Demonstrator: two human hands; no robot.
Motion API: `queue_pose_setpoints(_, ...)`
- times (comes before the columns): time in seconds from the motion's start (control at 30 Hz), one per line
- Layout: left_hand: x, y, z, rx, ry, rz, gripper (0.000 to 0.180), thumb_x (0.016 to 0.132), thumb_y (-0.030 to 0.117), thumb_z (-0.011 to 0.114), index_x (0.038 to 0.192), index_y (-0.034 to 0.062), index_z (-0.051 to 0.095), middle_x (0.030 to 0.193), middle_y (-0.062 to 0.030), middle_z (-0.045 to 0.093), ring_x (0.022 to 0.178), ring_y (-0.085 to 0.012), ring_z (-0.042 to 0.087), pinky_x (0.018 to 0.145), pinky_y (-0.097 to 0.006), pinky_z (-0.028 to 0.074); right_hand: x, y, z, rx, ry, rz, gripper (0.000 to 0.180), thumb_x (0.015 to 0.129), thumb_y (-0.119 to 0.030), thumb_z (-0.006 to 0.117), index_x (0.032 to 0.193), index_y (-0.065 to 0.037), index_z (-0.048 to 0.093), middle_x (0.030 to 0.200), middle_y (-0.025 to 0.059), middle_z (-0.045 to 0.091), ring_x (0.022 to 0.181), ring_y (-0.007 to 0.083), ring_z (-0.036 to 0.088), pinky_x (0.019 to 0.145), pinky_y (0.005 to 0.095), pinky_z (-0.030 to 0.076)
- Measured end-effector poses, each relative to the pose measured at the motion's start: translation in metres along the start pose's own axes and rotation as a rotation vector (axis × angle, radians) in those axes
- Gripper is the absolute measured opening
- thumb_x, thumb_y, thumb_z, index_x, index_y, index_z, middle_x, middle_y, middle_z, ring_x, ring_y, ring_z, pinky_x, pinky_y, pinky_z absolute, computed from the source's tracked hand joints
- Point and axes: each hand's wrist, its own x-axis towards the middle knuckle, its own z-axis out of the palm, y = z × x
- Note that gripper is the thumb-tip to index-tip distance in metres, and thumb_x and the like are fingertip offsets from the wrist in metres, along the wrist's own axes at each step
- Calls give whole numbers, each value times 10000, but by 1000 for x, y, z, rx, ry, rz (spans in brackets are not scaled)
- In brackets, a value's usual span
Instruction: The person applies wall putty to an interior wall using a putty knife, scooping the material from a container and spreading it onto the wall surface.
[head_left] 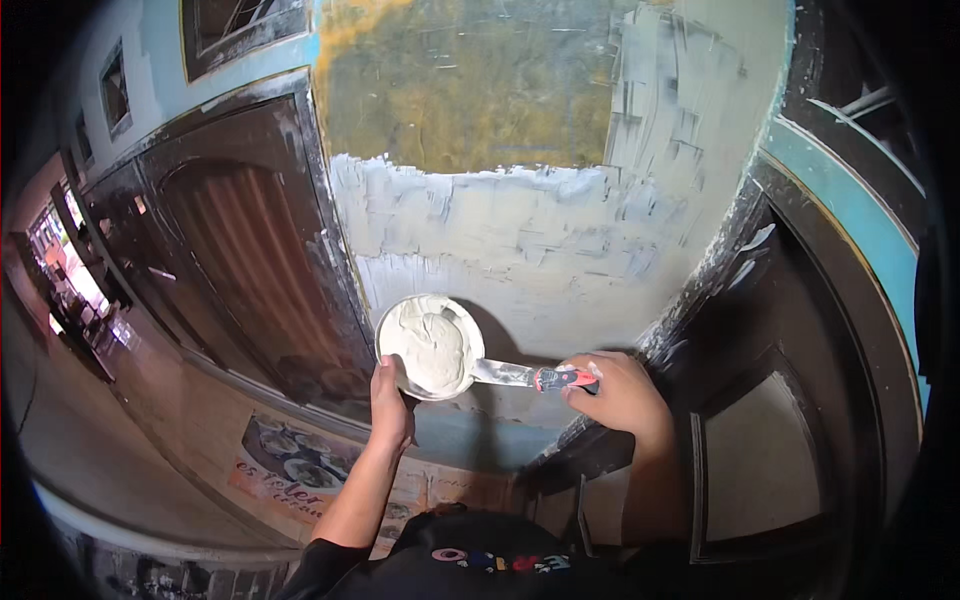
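My left hand point(390, 400) grips the lower edge of a round metal pan point(393, 322) that holds a heap of white putty point(430, 345). My right hand point(620, 392) is closed on the red and black handle of a putty knife point(545, 377). Its steel blade reaches left and rests at the pan's rim, touching the putty. Both are held up in front of a wall point(520, 240) whose lower part is freshly coated in pale grey-white putty. The upper patch point(460, 90) of the wall is bare and yellowish green.
A dark brown wooden door point(250, 260) stands left of the wall, and a dark door frame with a teal band point(850, 220) stands on the right. Below lies a floor with a printed sheet point(290, 465). A lit street shows at the far left point(60, 270).
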Motion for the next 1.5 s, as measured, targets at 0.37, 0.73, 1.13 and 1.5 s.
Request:
queue_pose_setpoints(0.37,-3,-21,-5,15,59,203,558,1067,383,375,1443,-27,348,1429,-159,448,1292,-244,458,1100,-364,330,33,-47,14,-228,-244,-4,316,788,-345,602,1002,-155,737,796,165,688,794,365,663,766,453,523)
queue_pose_setpoints(0.73,-1,-28,-20,-96,111,250,544,1067,359,384,1437,-36,334,1394,-166,468,1244,-236,496,1038,-366,408,61,-78,22,-499,-129,-57,282,800,-361,608,803,-105,724,735,140,688,743,340,686,662,448,524)
queue_pose_setpoints(1.13,19,-19,-68,220,60,46,482,1052,346,394,1155,-94,561,1094,-121,621,1023,-177,548,948,-312,399,105,-100,22,-776,-123,-140,241,769,-377,696,788,-138,715,704,78,676,692,292,672,675,421,485)
queue_pose_setpoints(1.5,26,20,-81,469,-312,-147,499,1043,329,415,1249,-109,535,1160,-123,632,1067,-172,552,974,-303,399,115,-110,39,-838,-49,-295,115,743,-253,710,776,-149,748,829,47,706,892,208,632,881,409,385)
